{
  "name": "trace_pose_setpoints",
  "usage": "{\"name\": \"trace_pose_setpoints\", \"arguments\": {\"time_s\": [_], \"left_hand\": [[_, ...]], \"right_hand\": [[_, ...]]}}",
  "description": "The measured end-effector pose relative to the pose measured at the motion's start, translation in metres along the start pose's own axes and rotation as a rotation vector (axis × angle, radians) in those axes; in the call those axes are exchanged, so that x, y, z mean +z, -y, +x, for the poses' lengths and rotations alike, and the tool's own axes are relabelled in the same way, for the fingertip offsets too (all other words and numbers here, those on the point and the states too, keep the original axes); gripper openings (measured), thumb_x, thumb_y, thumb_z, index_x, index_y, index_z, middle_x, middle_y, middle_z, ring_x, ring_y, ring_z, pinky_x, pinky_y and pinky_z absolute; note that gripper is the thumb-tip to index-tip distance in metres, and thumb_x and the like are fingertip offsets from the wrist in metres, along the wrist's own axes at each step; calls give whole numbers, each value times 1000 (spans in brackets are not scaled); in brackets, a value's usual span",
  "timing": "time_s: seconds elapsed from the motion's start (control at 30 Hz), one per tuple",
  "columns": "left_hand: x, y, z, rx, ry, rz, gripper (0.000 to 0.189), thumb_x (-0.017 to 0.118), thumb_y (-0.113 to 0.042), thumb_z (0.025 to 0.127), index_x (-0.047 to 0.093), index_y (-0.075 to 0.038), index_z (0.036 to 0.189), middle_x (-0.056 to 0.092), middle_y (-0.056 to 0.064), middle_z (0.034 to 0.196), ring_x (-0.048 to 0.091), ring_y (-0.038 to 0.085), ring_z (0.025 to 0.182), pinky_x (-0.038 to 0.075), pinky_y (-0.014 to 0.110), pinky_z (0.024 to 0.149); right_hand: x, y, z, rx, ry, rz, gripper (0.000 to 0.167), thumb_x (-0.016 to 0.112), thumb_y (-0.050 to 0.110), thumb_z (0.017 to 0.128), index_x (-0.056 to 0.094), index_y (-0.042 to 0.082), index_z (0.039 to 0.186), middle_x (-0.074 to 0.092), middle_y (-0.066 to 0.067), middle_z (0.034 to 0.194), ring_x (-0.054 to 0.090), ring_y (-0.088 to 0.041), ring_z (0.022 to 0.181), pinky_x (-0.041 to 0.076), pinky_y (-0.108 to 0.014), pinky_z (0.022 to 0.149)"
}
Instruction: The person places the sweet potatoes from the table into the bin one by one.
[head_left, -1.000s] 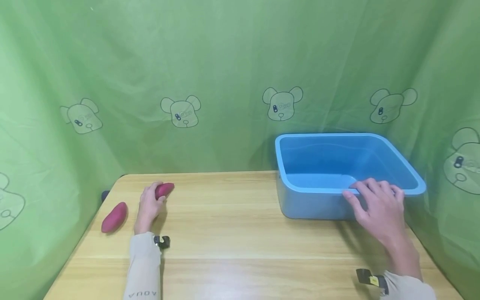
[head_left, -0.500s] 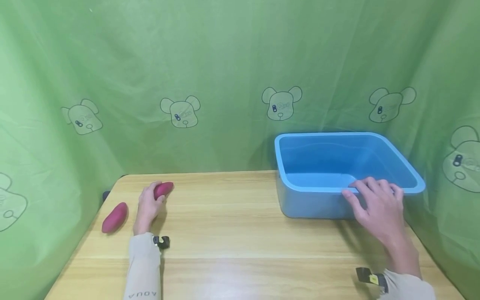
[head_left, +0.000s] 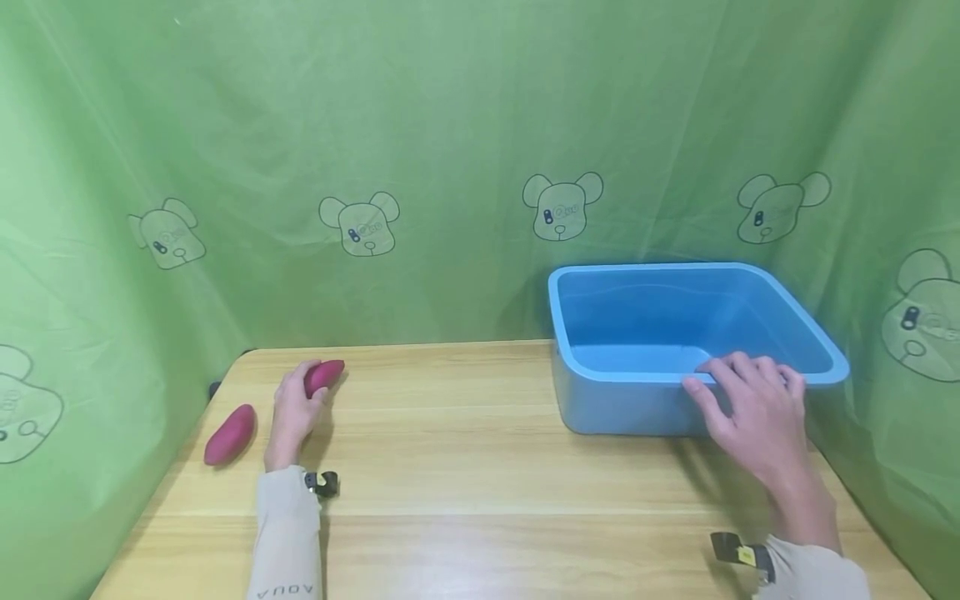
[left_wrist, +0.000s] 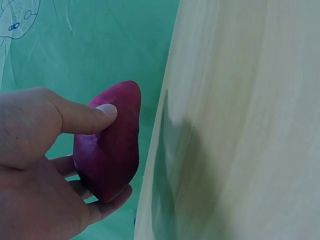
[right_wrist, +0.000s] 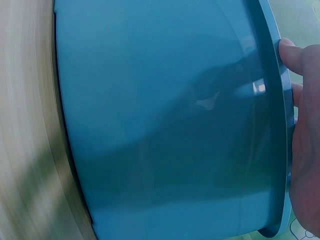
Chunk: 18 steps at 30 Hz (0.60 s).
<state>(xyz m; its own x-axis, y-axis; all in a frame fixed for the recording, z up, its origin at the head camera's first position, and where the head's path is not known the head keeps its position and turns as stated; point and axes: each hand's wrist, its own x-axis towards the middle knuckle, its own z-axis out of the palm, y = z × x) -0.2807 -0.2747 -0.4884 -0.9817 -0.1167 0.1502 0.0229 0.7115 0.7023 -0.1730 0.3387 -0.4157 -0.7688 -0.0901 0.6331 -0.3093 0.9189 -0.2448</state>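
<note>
As the thumb and fingers of the left hand (head_left: pixel 295 410) hold a smooth magenta, tapered sweet potato (head_left: pixel 323 378), we see it near the far left corner of the pale wood-grain table (head_left: pixel 487 487). The right hand (head_left: pixel 759 421) grips the near rim of a blue rectangular plastic tub (head_left: pixel 633 408) at the far right corner. We find a second magenta, tapered sweet potato (head_left: pixel 230 435) by the left edge, and a green curtain (head_left: pixel 450 125) behind.
</note>
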Motion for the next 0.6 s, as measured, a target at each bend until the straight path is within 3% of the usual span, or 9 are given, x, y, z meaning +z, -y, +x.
{"name": "trace_pose_setpoints", "arguments": {"time_s": [0.3, 0.6], "left_hand": [[-4, -7, 0, 6, -21, -7, 56, 60, -1, 100, 42, -4, 153, 45, 34, 144, 44, 53, 132, 35, 68, 110], [-13, -18, 1, 93, -110, -34, 53, 63, 3, 97, 49, -2, 148, 48, 30, 145, 44, 50, 134, 34, 65, 113]], "right_hand": [[1, 1, 1, 8, 12, 3, 31, 63, 36, 99, 69, 9, 110, 64, -15, 107, 49, -43, 105, 25, -69, 96], [-1, -2, 2, 21, 36, -8, 32, 61, 37, 101, 69, 8, 113, 64, -17, 110, 49, -44, 106, 24, -71, 96]]}}
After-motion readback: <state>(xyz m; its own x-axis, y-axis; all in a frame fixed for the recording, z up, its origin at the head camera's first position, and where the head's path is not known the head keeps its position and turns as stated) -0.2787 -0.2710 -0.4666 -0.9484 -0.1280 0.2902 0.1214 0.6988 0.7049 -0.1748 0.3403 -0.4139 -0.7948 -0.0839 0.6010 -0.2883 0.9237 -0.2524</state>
